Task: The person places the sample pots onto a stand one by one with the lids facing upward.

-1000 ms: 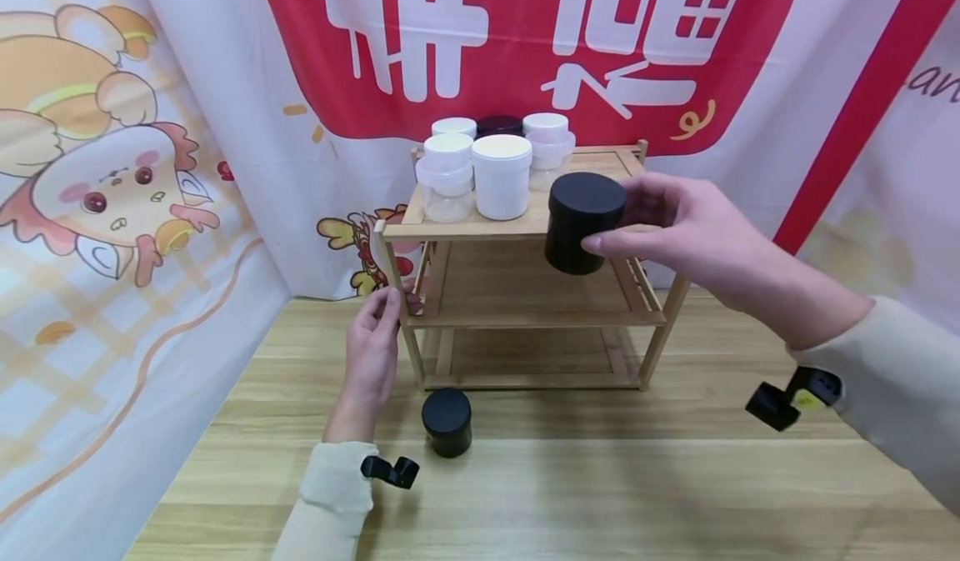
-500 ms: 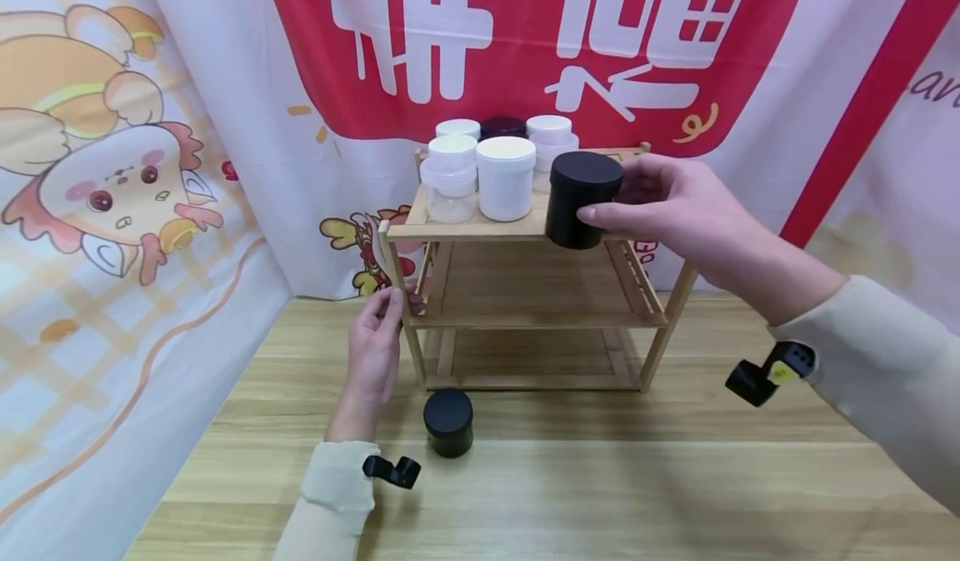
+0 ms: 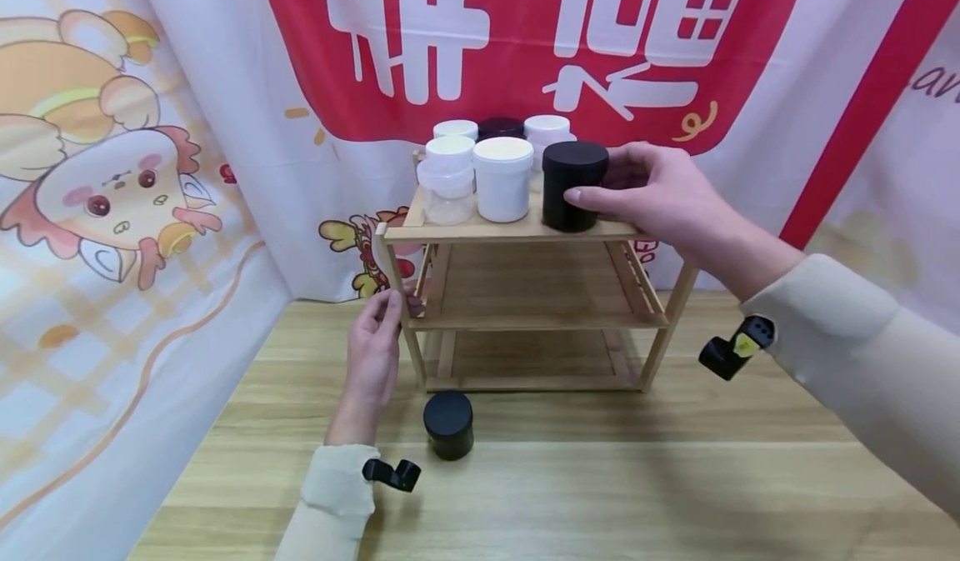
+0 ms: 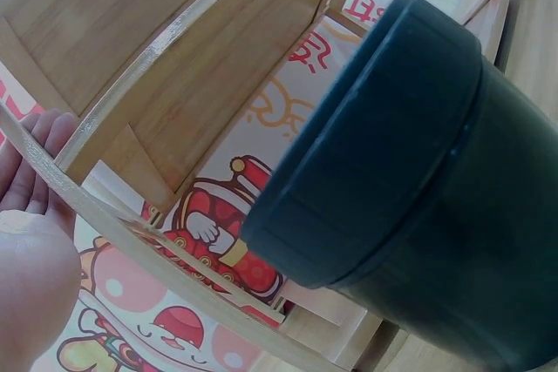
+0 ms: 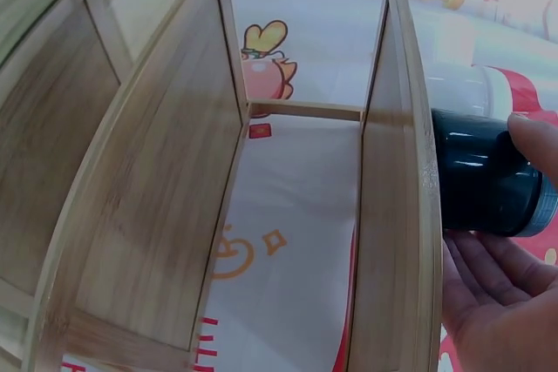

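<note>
My right hand point(image 3: 652, 194) grips a black lidded jar point(image 3: 572, 187) between thumb and fingers. The jar is upright at the front edge of the top tier of a wooden shelf rack point(image 3: 517, 232), right of a white lidded jar point(image 3: 502, 179). In the right wrist view the jar's base point(image 5: 453, 172) is close against the top board; contact is hard to tell. My left hand point(image 3: 372, 346) holds the rack's front left post, with fingers point(image 4: 39, 158) behind it. A second black jar point(image 3: 448, 426) stands on the table beside my left wrist.
Behind the white jar on the top tier stand several more containers, among them a clear jar with a white lid point(image 3: 447, 190) and a dark-lidded one point(image 3: 501, 127). The rack has two lower tiers. A printed cloth point(image 3: 517, 52) hangs close behind it.
My right hand has raised the black jar and brought it slightly left, from in front of the rack to the top tier's edge. My left hand has stayed on the post.
</note>
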The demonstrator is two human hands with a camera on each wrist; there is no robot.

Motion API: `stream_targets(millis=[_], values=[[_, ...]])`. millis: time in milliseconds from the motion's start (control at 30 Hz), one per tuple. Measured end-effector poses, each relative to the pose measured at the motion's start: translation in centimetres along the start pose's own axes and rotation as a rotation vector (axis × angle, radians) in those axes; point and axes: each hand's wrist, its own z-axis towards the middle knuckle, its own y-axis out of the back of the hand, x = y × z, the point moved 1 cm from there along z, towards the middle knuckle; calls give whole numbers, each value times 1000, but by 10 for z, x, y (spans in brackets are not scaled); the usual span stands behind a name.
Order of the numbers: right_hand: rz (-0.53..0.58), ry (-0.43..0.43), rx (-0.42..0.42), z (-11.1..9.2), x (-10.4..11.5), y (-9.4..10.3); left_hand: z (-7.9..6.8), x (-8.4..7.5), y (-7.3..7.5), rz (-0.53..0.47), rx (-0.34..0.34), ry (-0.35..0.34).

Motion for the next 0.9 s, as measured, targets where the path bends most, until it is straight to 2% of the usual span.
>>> stream_targets(millis=[233, 533, 900], values=[[-17, -11, -21, 5, 3, -2, 0, -1, -1, -7, 2, -32], [-32, -29, -29, 13, 2, -8, -2, 1, -1, -18, -16, -12], [-12, -42, -46, 20, 4, -14, -1, 0, 1, -3, 10, -20]])
